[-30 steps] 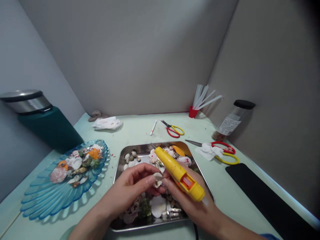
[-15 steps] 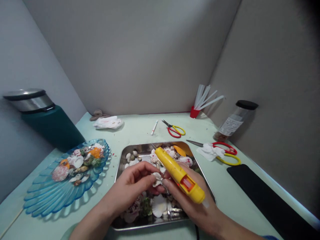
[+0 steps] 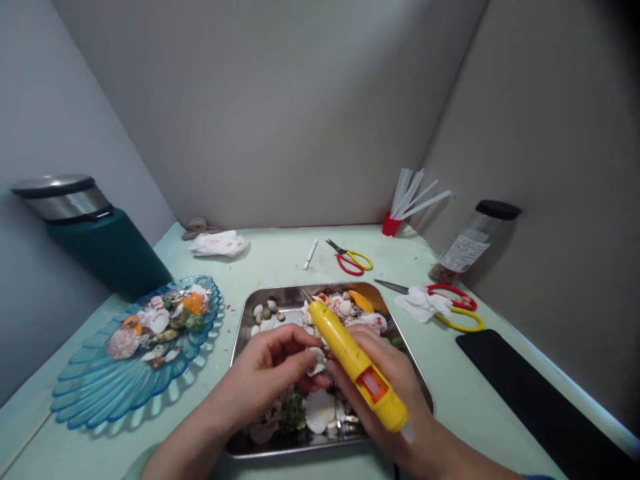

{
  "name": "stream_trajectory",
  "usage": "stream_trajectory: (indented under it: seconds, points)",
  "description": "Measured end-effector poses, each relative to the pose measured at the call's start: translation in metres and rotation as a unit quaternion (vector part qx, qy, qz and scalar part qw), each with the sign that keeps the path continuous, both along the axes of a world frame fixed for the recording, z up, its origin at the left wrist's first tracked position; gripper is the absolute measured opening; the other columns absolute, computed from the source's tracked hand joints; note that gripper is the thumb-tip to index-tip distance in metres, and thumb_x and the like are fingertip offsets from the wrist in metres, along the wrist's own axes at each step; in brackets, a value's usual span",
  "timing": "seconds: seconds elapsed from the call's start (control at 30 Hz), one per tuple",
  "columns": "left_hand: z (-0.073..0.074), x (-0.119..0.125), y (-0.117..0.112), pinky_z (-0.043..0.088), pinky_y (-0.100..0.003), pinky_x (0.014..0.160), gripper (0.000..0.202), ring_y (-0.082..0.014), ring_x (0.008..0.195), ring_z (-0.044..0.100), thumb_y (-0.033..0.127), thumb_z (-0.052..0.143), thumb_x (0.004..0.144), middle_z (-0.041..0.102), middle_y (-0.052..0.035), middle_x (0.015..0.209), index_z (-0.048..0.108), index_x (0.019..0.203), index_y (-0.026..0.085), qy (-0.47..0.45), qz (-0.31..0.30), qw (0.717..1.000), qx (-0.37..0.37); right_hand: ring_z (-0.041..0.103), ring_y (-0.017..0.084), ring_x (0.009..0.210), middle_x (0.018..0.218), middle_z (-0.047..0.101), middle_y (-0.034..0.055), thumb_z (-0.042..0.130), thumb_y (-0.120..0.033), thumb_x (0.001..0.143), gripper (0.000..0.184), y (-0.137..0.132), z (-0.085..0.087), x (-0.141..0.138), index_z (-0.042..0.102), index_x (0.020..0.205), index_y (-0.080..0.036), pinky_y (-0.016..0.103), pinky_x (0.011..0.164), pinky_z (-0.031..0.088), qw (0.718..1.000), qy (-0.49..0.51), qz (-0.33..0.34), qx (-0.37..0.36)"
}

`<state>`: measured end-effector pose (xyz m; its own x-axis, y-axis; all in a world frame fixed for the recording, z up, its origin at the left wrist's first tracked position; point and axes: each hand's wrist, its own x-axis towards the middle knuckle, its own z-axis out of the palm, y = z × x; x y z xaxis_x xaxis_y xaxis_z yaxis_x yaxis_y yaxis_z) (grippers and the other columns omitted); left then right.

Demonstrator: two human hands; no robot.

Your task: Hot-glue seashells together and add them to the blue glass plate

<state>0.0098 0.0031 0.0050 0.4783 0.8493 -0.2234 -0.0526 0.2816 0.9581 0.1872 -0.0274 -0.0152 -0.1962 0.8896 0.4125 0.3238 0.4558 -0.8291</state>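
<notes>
My left hand (image 3: 280, 363) pinches a small white seashell (image 3: 317, 361) between thumb and fingers, above the metal tray (image 3: 238, 339). My right hand (image 3: 385, 373) is closed round a yellow glue gun (image 3: 345, 347), whose metal nozzle points up and away to the left. A clear glue stick (image 3: 408, 432) pokes out of its rear end. The right fingertips are close to the seashell, but the gun partly hides whether they touch it. Under both hands the tray holds many shells, among them a large white scallop shell (image 3: 320, 410) and an orange piece (image 3: 361, 301).
On the left stand a blue shell-shaped dish (image 3: 95, 393) bearing shells and a teal bottle (image 3: 105, 247). Two scissors (image 3: 356, 261), a red cup (image 3: 391, 225) of glue sticks, a jar (image 3: 467, 247) and a black strip (image 3: 530, 393) are behind and right. Walls enclose the table.
The glue gun has tilted a little more upright, its nozzle shifting slightly left and its rear end lower. The left hand keeps its pinch on the seashell. The view has shifted slightly.
</notes>
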Motion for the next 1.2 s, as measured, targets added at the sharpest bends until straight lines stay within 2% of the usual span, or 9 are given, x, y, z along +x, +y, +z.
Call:
stream_trajectory:
  seconds: [0.13, 0.37, 0.53, 0.73, 1.2]
  points:
    - [-0.0019, 0.0005, 0.0014, 0.051, -0.029, 0.067, 0.016, -0.0182, 0.072, 0.067, 0.029, 0.065, 0.077, 0.067, -0.0019, 0.081, 0.061, 0.087, 0.017, -0.009, -0.001, 1.0, -0.002, 0.055, 0.021, 0.08, 0.081, 0.054, 0.0021, 0.056, -0.005, 0.072, 0.019, 0.0008, 0.0005, -0.0009, 0.047, 0.075, -0.022, 0.033, 0.077, 0.045, 1.0, 0.0, -0.002, -0.001]
    - [-0.0004, 0.0012, 0.0017, 0.051, -0.029, 0.068, 0.02, -0.0166, 0.07, 0.066, 0.028, 0.066, 0.076, 0.068, -0.0026, 0.08, 0.062, 0.089, 0.015, 0.004, -0.006, 1.0, -0.002, 0.056, 0.02, 0.079, 0.08, 0.054, 0.0011, 0.054, 0.0, 0.067, 0.024, 0.002, 0.0008, -0.0007, 0.047, 0.072, -0.022, 0.032, 0.076, 0.046, 1.0, 0.004, 0.0, -0.006]
    - [0.0033, 0.0021, 0.0005, 0.05, -0.028, 0.067, 0.022, -0.0154, 0.067, 0.065, 0.029, 0.067, 0.075, 0.069, -0.0024, 0.079, 0.061, 0.091, 0.015, 0.015, -0.01, 1.0, -0.011, 0.056, 0.02, 0.078, 0.079, 0.054, 0.0012, 0.059, -0.005, 0.071, 0.02, 0.0006, -0.0004, -0.0015, 0.049, 0.071, -0.022, 0.033, 0.078, 0.046, 1.0, 0.005, -0.007, 0.01]
    - [0.0051, 0.0049, 0.0006, 0.047, -0.026, 0.061, 0.022, -0.0158, 0.065, 0.064, 0.032, 0.068, 0.072, 0.066, -0.002, 0.074, 0.063, 0.083, 0.014, 0.03, -0.004, 0.999, 0.009, 0.057, 0.019, 0.078, 0.082, 0.056, 0.0023, 0.057, -0.013, 0.079, 0.01, -0.0003, -0.0019, -0.0005, 0.052, 0.078, -0.021, 0.031, 0.073, 0.046, 1.0, 0.001, -0.002, 0.02]
    - [0.0018, 0.0048, 0.001, 0.045, -0.026, 0.059, 0.016, -0.0139, 0.062, 0.058, 0.03, 0.063, 0.075, 0.062, -0.0013, 0.071, 0.058, 0.08, 0.016, 0.032, 0.002, 0.999, 0.035, 0.055, 0.019, 0.075, 0.08, 0.055, 0.0007, 0.057, -0.002, 0.07, 0.021, 0.0012, -0.0015, -0.0014, 0.05, 0.075, -0.021, 0.029, 0.072, 0.045, 1.0, 0.0, 0.017, -0.008]
